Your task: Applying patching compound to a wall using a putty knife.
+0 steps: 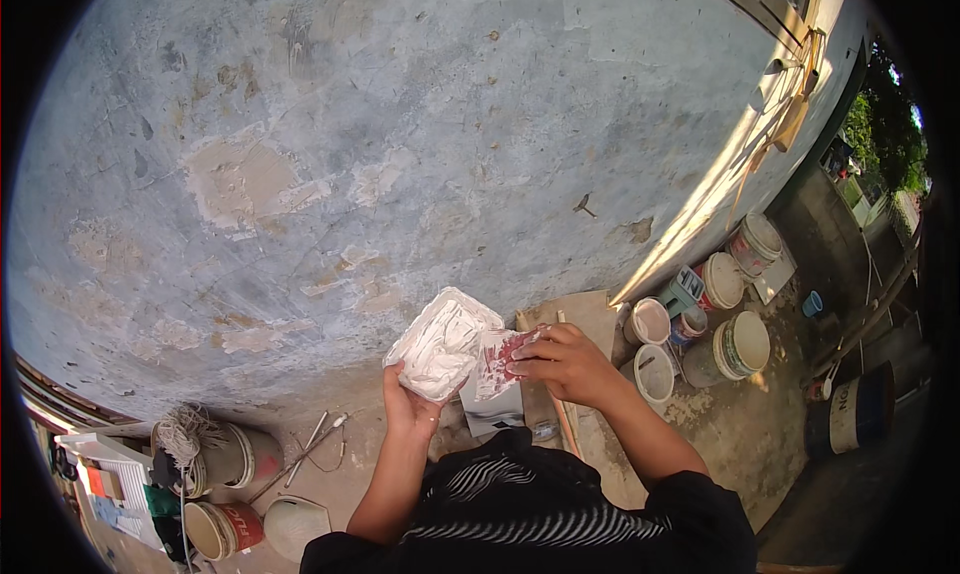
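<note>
Midair, your right hand point(570, 364) pinches a flat, white-smeared red scraper point(495, 361) pointing left toward the white-caked rectangular tray point(415, 326) your left hand point(408, 404) grips.

The wall point(420, 154) stands before the person. The left hand point(408, 402) supports the tub point(412, 326); paste point(440, 349) lies in the tub. The right hand point(566, 362) holds the scraper point(495, 362) immediately right of the tub. On the floor point(755, 439) to the right, buckets point(728, 352) stand grouped; a cup point(812, 304) and a drum point(850, 412) sit farther right. To the left, more buckets point(222, 530) stand beside a mop point(188, 436); sticks point(308, 452) lie to their right.
</note>
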Action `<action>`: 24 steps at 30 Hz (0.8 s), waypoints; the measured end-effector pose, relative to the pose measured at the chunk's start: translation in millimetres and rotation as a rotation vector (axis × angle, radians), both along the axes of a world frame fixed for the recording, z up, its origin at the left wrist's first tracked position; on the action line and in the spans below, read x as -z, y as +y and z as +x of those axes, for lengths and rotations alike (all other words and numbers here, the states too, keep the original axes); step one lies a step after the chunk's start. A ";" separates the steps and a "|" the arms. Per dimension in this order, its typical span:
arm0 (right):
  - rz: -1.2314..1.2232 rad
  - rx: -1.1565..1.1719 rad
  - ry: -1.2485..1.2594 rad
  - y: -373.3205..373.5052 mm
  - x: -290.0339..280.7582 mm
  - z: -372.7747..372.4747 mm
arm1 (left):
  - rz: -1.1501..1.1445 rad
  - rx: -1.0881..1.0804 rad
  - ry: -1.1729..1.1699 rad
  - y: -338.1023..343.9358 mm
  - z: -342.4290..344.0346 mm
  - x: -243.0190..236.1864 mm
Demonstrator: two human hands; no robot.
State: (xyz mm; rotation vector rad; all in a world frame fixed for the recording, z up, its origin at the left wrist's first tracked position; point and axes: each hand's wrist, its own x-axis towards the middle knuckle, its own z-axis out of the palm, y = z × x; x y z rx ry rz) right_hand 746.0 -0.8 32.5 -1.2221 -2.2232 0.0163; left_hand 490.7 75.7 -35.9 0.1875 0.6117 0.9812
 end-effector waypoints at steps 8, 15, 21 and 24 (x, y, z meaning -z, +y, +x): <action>-0.062 0.014 0.122 -10.8 -1.1 52.7 | 0.036 -0.061 -0.014 -8.5 25.8 11.9; -0.491 0.068 1.695 -13.4 44.8 56.9 | 0.061 -0.155 -0.032 -19.4 43.6 16.0; -0.879 0.019 2.068 -13.7 88.4 27.2 | 0.102 -0.242 -0.068 -31.5 75.7 7.5; -0.939 0.013 2.029 -20.2 93.8 16.6 | 0.119 -0.290 -0.076 -34.0 83.2 5.5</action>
